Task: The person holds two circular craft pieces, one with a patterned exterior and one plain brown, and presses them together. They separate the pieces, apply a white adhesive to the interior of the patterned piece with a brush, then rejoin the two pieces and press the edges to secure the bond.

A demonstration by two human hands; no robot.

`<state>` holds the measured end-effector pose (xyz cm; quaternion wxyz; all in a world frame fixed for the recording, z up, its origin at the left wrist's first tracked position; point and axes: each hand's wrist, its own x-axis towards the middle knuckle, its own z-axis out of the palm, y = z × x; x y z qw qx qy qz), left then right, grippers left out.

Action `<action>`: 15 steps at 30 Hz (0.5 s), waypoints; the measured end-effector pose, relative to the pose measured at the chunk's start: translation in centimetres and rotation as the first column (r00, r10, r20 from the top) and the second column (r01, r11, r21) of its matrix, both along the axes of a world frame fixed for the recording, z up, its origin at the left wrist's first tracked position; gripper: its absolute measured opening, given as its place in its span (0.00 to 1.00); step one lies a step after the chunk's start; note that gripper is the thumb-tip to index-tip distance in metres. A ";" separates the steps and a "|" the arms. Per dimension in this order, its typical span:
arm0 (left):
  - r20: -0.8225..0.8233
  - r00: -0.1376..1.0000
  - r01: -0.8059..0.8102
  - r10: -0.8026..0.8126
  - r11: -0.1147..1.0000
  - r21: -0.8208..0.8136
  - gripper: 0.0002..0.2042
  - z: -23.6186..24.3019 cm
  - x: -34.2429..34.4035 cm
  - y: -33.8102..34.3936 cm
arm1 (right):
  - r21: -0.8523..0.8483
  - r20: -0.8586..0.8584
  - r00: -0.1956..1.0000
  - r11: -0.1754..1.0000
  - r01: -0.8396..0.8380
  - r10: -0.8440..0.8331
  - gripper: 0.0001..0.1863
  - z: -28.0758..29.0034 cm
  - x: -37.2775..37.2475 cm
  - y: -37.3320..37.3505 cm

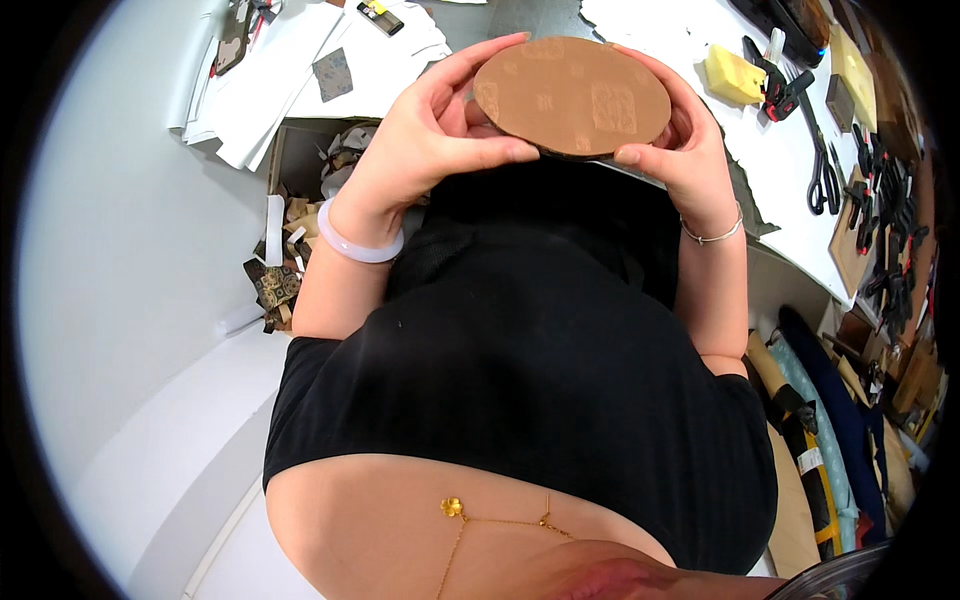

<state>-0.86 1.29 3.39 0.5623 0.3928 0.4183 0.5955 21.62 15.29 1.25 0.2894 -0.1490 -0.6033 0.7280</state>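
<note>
A brown oval panel [560, 100] with faint printed patches is held up between my hands over the near edge of the table. My left hand [445, 120] grips its left side, thumb along the lower rim and fingers at the upper rim and behind. On the opposite side my right hand [690, 135] has its thumb at the lower right rim, with the fingers curled around the back. Whatever lies behind the panel is hidden, so I cannot tell its depth. A pale bangle circles my left wrist and a thin bracelet my right.
The white worktable [790, 190] carries a yellow sponge-like block [733, 75], black scissors [823, 180] and several black clamps [890, 220] at right. Paper sheets [290, 70] and a patterned scrap [332, 75] lie left. Below stands a bin of scraps [275, 285]; fabric rolls [820, 400] fill the lower right.
</note>
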 end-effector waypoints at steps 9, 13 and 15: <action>-0.138 0.990 0.012 -0.009 1.000 0.021 0.46 1.9 0.2 -0.2 | 0.146 -0.038 0.999 0.989 -0.015 0.020 0.49 0.6 0.6 0.1; -0.232 0.973 0.010 0.001 0.999 0.044 0.44 2.1 0.0 -0.3 | 0.179 -0.054 0.998 0.984 -0.003 0.013 0.50 0.6 0.8 0.0; -0.250 0.968 0.028 -0.005 0.996 0.086 0.41 1.6 0.1 -0.1 | 0.164 -0.053 0.999 0.986 0.000 0.009 0.49 0.7 0.9 0.1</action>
